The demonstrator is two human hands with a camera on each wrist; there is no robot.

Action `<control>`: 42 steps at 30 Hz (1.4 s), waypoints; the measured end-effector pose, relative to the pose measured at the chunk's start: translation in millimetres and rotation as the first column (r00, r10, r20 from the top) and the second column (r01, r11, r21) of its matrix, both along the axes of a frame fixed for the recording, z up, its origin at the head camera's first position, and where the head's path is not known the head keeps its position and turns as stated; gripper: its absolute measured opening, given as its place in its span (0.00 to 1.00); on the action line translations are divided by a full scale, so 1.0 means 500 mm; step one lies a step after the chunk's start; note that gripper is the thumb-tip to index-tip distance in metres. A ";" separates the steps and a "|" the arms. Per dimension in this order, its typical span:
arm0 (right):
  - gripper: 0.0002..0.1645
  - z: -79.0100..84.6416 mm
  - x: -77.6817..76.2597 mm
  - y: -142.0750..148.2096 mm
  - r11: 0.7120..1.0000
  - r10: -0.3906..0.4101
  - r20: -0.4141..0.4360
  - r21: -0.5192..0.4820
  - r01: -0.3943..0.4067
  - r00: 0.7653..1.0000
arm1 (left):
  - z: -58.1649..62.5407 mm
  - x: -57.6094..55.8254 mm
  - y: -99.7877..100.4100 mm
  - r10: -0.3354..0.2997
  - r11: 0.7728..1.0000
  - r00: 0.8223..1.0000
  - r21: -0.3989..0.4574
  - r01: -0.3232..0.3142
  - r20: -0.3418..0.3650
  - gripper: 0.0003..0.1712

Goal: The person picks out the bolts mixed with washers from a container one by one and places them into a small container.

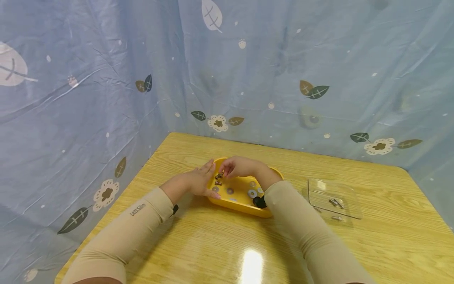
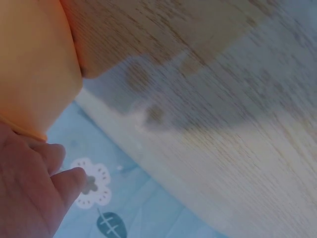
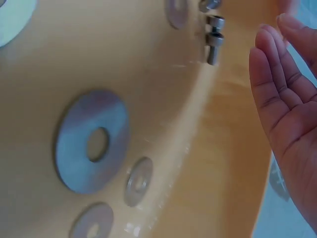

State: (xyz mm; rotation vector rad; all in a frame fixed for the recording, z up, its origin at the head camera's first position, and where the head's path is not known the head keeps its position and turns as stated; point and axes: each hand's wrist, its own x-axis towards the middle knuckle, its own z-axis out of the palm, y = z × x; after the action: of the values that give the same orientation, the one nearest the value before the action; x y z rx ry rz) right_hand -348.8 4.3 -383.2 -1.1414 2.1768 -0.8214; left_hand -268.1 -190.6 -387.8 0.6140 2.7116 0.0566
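Observation:
My left hand (image 1: pixel 201 181) rests at the left end of a yellow tray (image 1: pixel 241 205), fingers stretched along the rim and thumb at its near edge. In the left wrist view some fingers (image 2: pixel 69 183) show beside the tray's outer wall. Inside the tray my right hand (image 1: pixel 239 166) bends down at the left end, fingertips right at several small metal screws (image 1: pixel 218 183). The right wrist view shows its loosely curved fingers, with nothing visible between them, beside the screws (image 3: pixel 214 42). Flat washers of different sizes lie in the tray, among them a large one (image 3: pixel 74 158).
To the right stands a clear plastic box (image 1: pixel 349 193) with several screws (image 1: pixel 337 202) in it. The wooden table (image 1: pixel 198 236) meets a blue patterned curtain (image 1: pixel 269 79) at its back and left edges. My right forearm passes over the tray's right end.

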 end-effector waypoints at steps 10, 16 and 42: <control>0.17 -0.028 -0.008 -0.015 0.997 0.061 0.001 0.036 -0.061 0.998 | 0.009 0.003 0.009 -0.002 1.000 1.000 0.015 0.002 0.015 0.67; 0.20 -0.045 -0.012 -0.023 0.990 0.112 -0.016 0.086 -0.110 0.994 | 0.008 0.004 0.010 -0.007 1.000 1.000 0.023 0.007 0.018 0.66; 0.15 -0.079 -0.026 -0.047 0.992 0.116 -0.040 0.059 -0.114 0.992 | 0.007 0.003 0.000 0.002 0.999 1.000 0.040 -0.003 0.006 0.67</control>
State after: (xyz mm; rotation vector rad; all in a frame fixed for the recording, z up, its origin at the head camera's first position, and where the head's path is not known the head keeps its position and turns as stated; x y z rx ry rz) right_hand -361.7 -19.0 -422.5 -1.2537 2.1329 -0.6871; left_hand -266.4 -190.5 -384.1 0.6211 2.7116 0.1134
